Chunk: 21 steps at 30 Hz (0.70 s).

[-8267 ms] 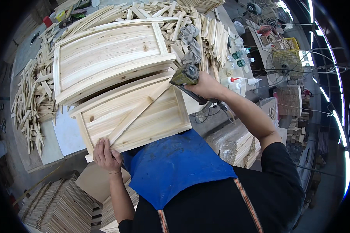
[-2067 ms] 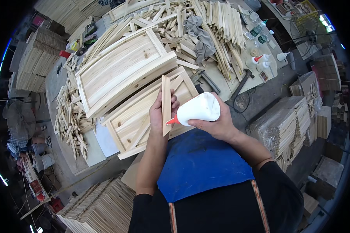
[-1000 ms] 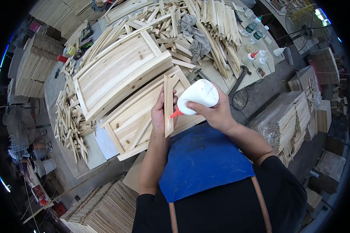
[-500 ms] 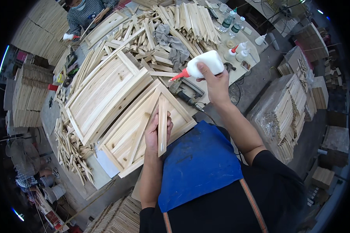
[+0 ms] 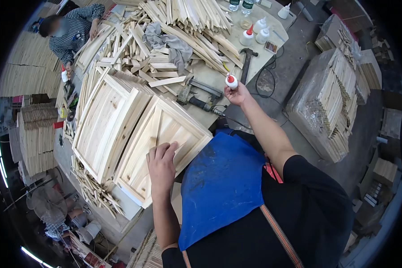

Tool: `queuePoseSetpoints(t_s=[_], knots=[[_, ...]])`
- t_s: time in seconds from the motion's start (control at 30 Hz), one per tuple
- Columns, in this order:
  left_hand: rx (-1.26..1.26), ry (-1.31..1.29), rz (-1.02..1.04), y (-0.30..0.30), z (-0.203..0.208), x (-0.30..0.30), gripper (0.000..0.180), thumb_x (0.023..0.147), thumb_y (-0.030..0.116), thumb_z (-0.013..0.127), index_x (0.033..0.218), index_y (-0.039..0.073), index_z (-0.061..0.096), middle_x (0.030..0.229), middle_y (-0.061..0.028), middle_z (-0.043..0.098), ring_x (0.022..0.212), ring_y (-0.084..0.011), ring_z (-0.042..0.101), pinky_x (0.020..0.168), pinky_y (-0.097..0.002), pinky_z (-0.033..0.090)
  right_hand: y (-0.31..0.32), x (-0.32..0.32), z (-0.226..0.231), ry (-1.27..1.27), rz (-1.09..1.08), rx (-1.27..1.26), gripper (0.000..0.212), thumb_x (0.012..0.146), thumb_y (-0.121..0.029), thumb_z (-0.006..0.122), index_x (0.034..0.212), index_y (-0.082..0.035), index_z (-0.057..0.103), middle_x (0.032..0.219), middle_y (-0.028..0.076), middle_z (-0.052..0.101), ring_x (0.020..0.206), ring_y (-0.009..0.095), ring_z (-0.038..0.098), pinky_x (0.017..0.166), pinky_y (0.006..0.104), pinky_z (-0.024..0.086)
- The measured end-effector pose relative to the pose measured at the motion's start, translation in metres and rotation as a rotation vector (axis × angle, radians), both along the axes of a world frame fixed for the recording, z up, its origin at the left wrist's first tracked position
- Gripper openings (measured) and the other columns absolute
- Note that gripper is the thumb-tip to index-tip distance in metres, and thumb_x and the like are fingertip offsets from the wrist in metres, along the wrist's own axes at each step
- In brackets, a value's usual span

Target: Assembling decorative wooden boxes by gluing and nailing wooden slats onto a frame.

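A framed wooden panel lies on the worktable in front of me, with a diagonal wooden strip across its face. My left hand is over this panel, back up, its bent fingers closed on a wooden strip at the panel's face; the hand covers most of that strip. Out to the right, my right hand is wrapped round a white glue bottle. Its red cap points up and away from me, above the table's near right part.
Stacked framed panels stand left of mine. Beyond lie loose wood strips and a grey cloth. A power tool, a hammer and more glue bottles are on the right. A co-worker works at far left.
My left hand has lowered the strip from above the panel to its face and turned back up. My right hand has moved down, turning the glue bottle from tip-left to cap-up.
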<state>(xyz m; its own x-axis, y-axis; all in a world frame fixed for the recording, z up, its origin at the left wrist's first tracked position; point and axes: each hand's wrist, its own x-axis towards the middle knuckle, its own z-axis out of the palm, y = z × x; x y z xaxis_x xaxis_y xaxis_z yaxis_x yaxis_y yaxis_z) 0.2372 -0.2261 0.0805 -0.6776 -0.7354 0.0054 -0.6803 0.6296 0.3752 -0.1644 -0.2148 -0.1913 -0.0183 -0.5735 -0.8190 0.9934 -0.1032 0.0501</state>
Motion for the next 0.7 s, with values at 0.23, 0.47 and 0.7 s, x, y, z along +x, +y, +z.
queuePoseSetpoints(t_s=[0.23,0.47,0.7], knots=[[-0.078,-0.081,-0.110,0.007,-0.028,-0.019,0.032,0.090,0.004,0.066,0.118,0.015,0.075,0.117,-0.0041,0.070,0.110,-0.0288,0.061,0.097,-0.0422,0.045,0.003,0.000,-0.048,-0.157,-0.188,-0.276,0.047,0.104,-0.042,0.051,0.097,0.002,0.064,0.084,0.012,0.065,0.073,0.025,0.062,0.061,0.0320,0.054],[-0.083,-0.004,-0.123,0.014,-0.045,-0.021,0.037,0.084,0.004,0.063,0.118,0.015,0.074,0.118,-0.0023,0.069,0.109,-0.0278,0.060,0.098,-0.0423,0.044,0.021,0.028,-0.022,-0.032,-0.024,0.094,0.053,0.107,-0.048,0.044,0.093,0.000,0.063,0.078,0.008,0.062,0.070,0.021,0.060,0.060,0.0318,0.051],[-0.075,0.045,-0.087,0.015,-0.044,-0.019,0.034,0.086,0.005,0.066,0.118,0.015,0.074,0.116,-0.0028,0.072,0.107,-0.0288,0.061,0.097,-0.0435,0.046,0.052,0.125,0.156,1.645,0.691,-0.152,0.028,0.105,-0.030,0.063,0.098,-0.002,0.062,0.079,0.003,0.060,0.073,0.019,0.063,0.065,0.0327,0.051]])
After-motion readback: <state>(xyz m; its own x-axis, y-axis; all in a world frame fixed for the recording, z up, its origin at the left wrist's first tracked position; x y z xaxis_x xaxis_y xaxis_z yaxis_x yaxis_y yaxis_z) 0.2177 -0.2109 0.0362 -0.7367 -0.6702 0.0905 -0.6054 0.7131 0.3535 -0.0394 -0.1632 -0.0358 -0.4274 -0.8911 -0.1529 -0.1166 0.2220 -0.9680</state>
